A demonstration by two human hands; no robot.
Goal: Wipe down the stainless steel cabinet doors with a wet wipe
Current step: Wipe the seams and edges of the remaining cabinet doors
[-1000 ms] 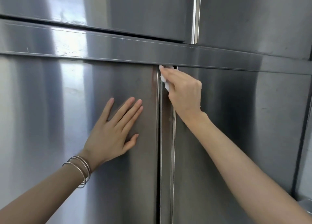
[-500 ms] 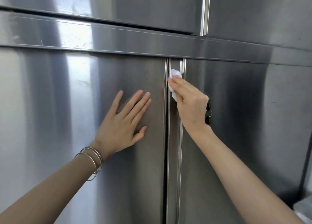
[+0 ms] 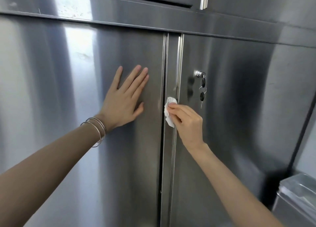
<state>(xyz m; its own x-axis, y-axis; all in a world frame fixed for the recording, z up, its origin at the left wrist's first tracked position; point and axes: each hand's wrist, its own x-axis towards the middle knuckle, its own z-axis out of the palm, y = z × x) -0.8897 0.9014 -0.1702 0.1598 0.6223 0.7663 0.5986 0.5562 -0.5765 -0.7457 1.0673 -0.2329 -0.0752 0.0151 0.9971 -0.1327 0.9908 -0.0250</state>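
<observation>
Her left hand point(image 3: 125, 100) lies flat, fingers spread, on the left cabinet door point(image 3: 68, 107). The right hand point(image 3: 187, 121) pinches a white wet wipe point(image 3: 169, 111) against the vertical strip point(image 3: 171, 69) between the doors, below a lock with hanging keys point(image 3: 201, 88).

The right hand point(image 3: 188, 124) has drawn the wet wipe point(image 3: 169, 113) down the door-edge strip point(image 3: 172, 64), from well above the lock point(image 3: 200, 74) to just below it, uncovering lock and keys point(image 3: 202, 96).

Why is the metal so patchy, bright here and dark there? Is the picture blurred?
Head view: a bright band of glare runs down the left door; the right door carries dark reflections; the rail above bows, from the wide lens; left hand, right hand and wipe look sharp.
</observation>
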